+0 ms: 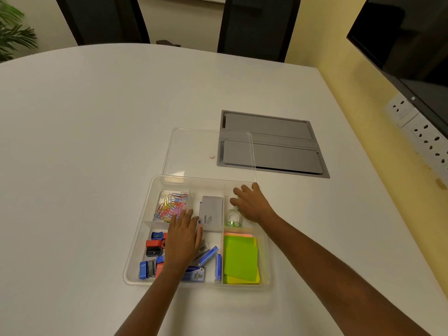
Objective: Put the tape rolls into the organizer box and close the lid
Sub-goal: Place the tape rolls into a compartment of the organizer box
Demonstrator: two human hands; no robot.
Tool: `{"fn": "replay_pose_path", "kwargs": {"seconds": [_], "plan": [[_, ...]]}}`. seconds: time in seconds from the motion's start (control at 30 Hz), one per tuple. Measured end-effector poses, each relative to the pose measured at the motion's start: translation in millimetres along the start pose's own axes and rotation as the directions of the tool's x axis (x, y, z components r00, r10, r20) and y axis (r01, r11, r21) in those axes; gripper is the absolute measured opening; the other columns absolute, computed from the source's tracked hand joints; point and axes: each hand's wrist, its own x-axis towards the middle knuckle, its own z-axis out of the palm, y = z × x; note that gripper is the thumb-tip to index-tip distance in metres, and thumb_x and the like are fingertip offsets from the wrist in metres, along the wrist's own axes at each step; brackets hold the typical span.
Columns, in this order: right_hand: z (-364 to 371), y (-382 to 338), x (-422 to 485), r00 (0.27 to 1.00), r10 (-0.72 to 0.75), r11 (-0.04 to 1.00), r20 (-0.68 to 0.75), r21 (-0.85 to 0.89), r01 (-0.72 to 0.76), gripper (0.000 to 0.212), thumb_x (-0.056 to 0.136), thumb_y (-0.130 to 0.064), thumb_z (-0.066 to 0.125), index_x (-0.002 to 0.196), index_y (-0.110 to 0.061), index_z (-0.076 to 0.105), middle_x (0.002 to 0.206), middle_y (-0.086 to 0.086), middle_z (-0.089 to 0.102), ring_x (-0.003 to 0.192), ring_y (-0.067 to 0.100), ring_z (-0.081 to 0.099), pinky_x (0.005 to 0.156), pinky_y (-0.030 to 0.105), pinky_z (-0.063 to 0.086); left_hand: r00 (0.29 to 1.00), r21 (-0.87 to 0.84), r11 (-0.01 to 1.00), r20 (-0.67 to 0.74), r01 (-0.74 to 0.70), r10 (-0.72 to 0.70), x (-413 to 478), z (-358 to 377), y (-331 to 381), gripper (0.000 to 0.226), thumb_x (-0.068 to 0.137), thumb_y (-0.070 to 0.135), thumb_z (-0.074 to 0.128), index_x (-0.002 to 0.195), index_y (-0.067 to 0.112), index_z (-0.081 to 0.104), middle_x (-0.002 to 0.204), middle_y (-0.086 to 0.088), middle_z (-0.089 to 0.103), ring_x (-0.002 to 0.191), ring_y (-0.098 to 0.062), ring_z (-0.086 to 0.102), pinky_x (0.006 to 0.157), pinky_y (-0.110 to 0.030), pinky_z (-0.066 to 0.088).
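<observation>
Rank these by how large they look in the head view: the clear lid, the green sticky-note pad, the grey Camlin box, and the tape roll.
1. Clear lid, largest, though it lies farther from the camera.
2. Green sticky-note pad.
3. Grey Camlin box.
4. Tape roll, smallest, and partly hidden by the right hand.

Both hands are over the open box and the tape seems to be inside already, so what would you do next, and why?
Probably reach the right hand back for the clear lid. The tape rolls already sit in the organizer box's back right compartment, and the lid lies flat on the table just behind the box, so closing looks like what remains.
</observation>
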Motion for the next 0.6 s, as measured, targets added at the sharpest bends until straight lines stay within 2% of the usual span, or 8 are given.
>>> {"fn": "replay_pose_path", "kwargs": {"seconds": [0.1,0.2,0.3,0.37,0.4,0.47,0.57,0.6], "plan": [[3.4,-5.4,-0.5,0.998,0.060,0.997,0.022,0.054,-0.061,0.034,0.094,-0.012,0.050,0.127,-0.012,0.046,0.140,0.015,0.039,0.121,0.032,0.043,0.100,0.047,0.037,1.000,0.009,1.000,0.004,0.002,-0.002,0.0,0.4,-0.4,0.122,0.055,0.061,-0.043,0.129,0.015,0.042,0.151,-0.009,0.030,0.143,-0.024,0.018,0.119,-0.039,0.003],[2.1,-5.0,-5.3,0.994,0.109,0.975,0.010,0.192,-0.109,0.044,0.092,-0.010,0.052,0.134,-0.012,0.039,0.144,0.014,0.036,0.123,0.031,0.042,0.098,0.041,0.038,1.000,0.018,1.000,0.005,0.009,-0.010,0.6,0.3,-0.5,0.122,0.053,0.060,-0.044,0.130,0.016,0.040,0.151,-0.007,0.029,0.143,-0.022,0.017,0.119,-0.039,0.003],[-0.7,-3.6,-18.5,0.952,0.284,0.917,-0.112,0.320,-0.236,0.047,0.087,-0.002,0.054,0.133,-0.011,0.044,0.137,0.015,0.046,0.119,0.032,0.048,0.092,0.040,0.039,1.000,0.022,1.000,0.003,0.006,-0.007,0.9,0.6,-1.1,0.122,0.053,0.060,-0.044,0.130,0.017,0.040,0.151,-0.006,0.029,0.143,-0.021,0.018,0.119,-0.039,0.003],[-2.6,-3.1,-28.0,0.885,0.412,0.891,-0.216,0.296,-0.343,0.037,0.082,-0.001,0.062,0.118,-0.009,0.058,0.117,0.014,0.062,0.104,0.032,0.058,0.081,0.039,0.043,1.000,0.015,1.000,0.000,0.001,-0.001,0.7,0.7,-1.3,0.121,0.054,0.061,-0.043,0.129,0.016,0.041,0.151,-0.007,0.030,0.143,-0.022,0.018,0.119,-0.039,0.003],[-4.8,-2.5,-31.8,0.877,0.434,0.889,-0.208,0.258,-0.379,0.028,0.082,-0.003,0.064,0.109,-0.009,0.063,0.108,0.012,0.067,0.098,0.031,0.060,0.077,0.037,0.043,1.000,0.009,1.000,-0.004,-0.002,0.002,0.4,0.8,-1.4,0.119,0.056,0.061,-0.042,0.129,0.016,0.041,0.150,-0.007,0.031,0.143,-0.022,0.019,0.119,-0.039,0.004],[-7.1,-4.3,-36.7,0.886,0.439,0.892,-0.149,0.191,-0.410,0.018,0.081,-0.007,0.066,0.098,-0.010,0.069,0.097,0.009,0.070,0.092,0.028,0.061,0.071,0.035,0.041,1.000,-0.010,1.000,-0.013,-0.005,0.005,-0.2,1.2,-0.9,0.111,0.064,0.060,-0.035,0.127,0.014,0.043,0.149,-0.009,0.034,0.142,-0.023,0.021,0.119,-0.040,0.005],[-20.3,-9.7,-38.3,0.897,0.429,0.902,-0.104,0.101,-0.419,0.022,0.048,-0.016,0.091,0.062,-0.019,0.074,0.058,-0.003,0.069,0.063,0.017,0.065,0.056,0.027,0.027,1.000,-0.009,1.000,-0.023,-0.009,0.009,0.0,0.5,-0.3,0.098,0.073,0.056,-0.025,0.127,0.014,0.043,0.148,-0.009,0.034,0.142,-0.023,0.021,0.119,-0.040,0.005],[-19.5,-10.9,-37.2,0.893,0.434,0.901,-0.121,0.072,-0.429,0.022,0.050,-0.017,0.091,0.064,-0.020,0.075,0.060,-0.004,0.070,0.065,0.016,0.065,0.058,0.027,0.025,1.000,-0.007,1.000,-0.026,-0.017,0.017,-0.3,0.3,-0.1,0.103,0.070,0.058,-0.030,0.127,0.013,0.044,0.148,-0.009,0.035,0.141,-0.024,0.022,0.119,-0.040,0.006]]}}
